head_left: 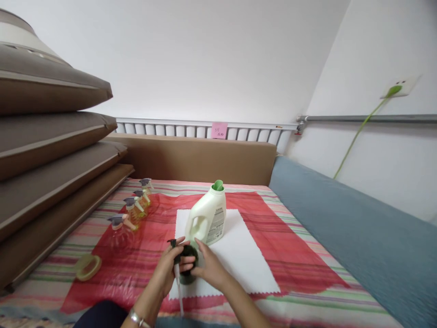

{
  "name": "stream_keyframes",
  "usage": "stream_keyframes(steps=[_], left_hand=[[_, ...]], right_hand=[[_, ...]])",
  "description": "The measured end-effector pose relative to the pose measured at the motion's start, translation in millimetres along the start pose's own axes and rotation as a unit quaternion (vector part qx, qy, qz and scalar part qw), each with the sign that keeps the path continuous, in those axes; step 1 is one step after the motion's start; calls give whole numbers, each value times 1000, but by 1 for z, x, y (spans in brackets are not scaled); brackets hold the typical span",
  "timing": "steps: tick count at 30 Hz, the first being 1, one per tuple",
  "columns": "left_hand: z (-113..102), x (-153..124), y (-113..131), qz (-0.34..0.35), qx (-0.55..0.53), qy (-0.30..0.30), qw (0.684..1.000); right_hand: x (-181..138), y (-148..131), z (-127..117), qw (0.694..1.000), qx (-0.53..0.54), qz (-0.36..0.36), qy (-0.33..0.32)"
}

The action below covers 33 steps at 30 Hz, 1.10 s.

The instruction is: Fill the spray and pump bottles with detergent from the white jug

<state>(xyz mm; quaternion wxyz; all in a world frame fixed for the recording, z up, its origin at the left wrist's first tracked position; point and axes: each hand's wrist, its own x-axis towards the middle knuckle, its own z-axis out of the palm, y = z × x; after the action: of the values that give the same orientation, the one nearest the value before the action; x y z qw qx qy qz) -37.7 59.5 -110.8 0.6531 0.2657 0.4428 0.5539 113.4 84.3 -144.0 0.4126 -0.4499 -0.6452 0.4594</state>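
Observation:
In the head view my left hand [166,266] grips a black pump head [173,244], its pale dip tube [179,291] hanging down. Some left fingers also reach over the dark green bottle [187,279]. My right hand [212,269] curls round that bottle's right side. The bottle's base is over a white mat with zigzag edges [249,269]; whether it touches the mat I cannot tell. Just behind my hands stands a pale green detergent jug [200,209] with an open neck and a green spout inside.
Several clear spray bottles [120,234] stand in a row at the left, some with yellow liquid. A pale round lid [88,267] lies in front of them. Red sheeting [290,255] covers part of the striped cloth. Stacked cushions [54,132] rise at left; a blue-grey padded side [327,218] borders the right.

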Motion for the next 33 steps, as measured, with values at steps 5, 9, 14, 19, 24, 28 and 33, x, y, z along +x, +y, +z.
stream_keyframes(steps=[5, 9, 14, 19, 24, 28, 33], left_hand=[[0, 4, -4, -9, -19, 9, 1000], [2, 7, -11, 0, -6, 33, 999], [-2, 11, -16, 9, -2, 46, 999], [-1, 12, -15, 0, -4, 33, 999], [0, 13, -17, 16, 26, 69, 997], [-4, 15, -18, 69, 189, 61, 978], [-4, 23, -16, 132, 328, 88, 931]], right_hand=[[35, -5, -8, 996, 31, 35, 81], [70, -19, 13, 989, 50, 42, 131], [96, -30, 33, 983, 59, 45, 168], [67, -22, 11, 987, 8, 30, 161], [14, 18, -103, 958, -137, 46, 247], [-28, 66, -230, 880, -276, 165, 348], [-75, 113, -335, 769, -397, 295, 405]])
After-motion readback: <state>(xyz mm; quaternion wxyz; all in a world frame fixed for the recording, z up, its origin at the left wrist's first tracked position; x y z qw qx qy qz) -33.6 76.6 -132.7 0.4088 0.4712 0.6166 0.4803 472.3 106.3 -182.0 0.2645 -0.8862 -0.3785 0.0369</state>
